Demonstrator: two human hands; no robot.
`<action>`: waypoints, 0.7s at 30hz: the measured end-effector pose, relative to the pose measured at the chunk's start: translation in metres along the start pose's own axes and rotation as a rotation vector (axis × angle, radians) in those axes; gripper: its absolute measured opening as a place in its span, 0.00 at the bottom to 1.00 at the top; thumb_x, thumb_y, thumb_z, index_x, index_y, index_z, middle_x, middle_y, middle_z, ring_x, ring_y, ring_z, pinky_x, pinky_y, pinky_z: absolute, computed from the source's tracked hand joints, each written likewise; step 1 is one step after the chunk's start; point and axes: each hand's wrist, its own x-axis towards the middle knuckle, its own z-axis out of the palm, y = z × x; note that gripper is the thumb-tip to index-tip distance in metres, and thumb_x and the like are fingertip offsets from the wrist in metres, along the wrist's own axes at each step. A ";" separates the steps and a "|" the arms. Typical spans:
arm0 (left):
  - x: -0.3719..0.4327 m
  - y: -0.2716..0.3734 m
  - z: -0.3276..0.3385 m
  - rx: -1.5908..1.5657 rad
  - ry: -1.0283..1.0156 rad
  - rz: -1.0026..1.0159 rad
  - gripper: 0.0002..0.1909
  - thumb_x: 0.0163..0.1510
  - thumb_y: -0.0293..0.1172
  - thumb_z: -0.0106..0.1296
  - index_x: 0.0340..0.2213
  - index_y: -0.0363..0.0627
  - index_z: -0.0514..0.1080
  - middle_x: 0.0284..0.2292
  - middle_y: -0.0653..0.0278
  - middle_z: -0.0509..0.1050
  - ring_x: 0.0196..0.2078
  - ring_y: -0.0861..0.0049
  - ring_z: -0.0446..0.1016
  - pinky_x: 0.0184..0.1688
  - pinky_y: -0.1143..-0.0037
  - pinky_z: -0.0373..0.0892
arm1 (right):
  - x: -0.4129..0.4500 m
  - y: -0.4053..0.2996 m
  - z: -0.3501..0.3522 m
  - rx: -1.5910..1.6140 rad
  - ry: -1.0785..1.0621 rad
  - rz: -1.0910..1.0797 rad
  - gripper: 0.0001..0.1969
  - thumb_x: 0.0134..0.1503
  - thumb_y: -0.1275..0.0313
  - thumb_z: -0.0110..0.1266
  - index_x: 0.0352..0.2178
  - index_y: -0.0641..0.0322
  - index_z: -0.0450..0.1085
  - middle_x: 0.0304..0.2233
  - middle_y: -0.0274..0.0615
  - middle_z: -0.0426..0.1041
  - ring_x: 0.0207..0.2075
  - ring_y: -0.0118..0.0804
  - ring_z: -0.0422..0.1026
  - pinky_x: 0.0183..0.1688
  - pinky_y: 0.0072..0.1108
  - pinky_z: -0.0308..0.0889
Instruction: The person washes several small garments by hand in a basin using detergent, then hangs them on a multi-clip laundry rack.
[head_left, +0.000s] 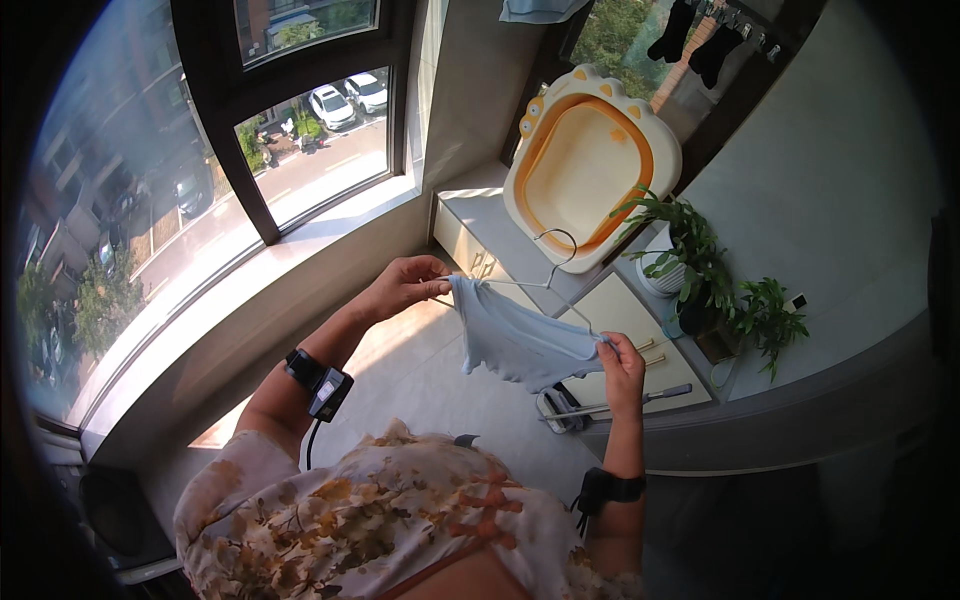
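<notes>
A light blue cloth garment (517, 337) hangs spread between my two hands, on a thin wire clothes hanger (551, 285) whose hook points up and away from me. My left hand (411, 285) pinches the garment's left upper corner, with a bit of the hanger showing beside the fingers. At the right, my right hand (622, 367) grips the other upper corner near the hanger's end. The kind of garment cannot be told for sure.
A cream and orange folding basin (585, 165) leans by the window on a grey countertop (480, 217). Potted plants (697, 255) stand to its right. Below are cream cabinets (622, 307) and a mop-like tool (559, 409). Black socks (716, 56) hang at the top; windows line the left.
</notes>
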 end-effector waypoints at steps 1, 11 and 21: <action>0.002 -0.005 0.004 -0.016 0.049 0.049 0.13 0.50 0.38 0.49 0.31 0.39 0.68 0.26 0.71 0.69 0.28 0.88 0.65 0.31 0.84 0.63 | 0.003 -0.001 0.001 -0.006 0.010 0.014 0.07 0.52 0.73 0.49 0.30 0.67 0.66 0.22 0.27 0.64 0.26 0.17 0.58 0.30 0.10 0.56; 0.015 -0.002 0.017 -0.083 0.356 0.249 0.09 0.54 0.34 0.44 0.29 0.39 0.66 0.22 0.72 0.65 0.25 0.88 0.63 0.29 0.84 0.62 | 0.009 -0.011 0.003 0.108 -0.139 0.051 0.10 0.50 0.69 0.53 0.31 0.68 0.68 0.23 0.26 0.66 0.26 0.15 0.60 0.31 0.09 0.57; 0.013 -0.012 0.014 -0.376 0.498 0.099 0.10 0.55 0.35 0.38 0.28 0.41 0.62 0.21 0.70 0.63 0.22 0.86 0.63 0.24 0.84 0.62 | 0.004 -0.005 0.013 -0.043 -0.207 -0.002 0.09 0.53 0.70 0.49 0.30 0.68 0.66 0.20 0.26 0.61 0.22 0.17 0.55 0.25 0.10 0.53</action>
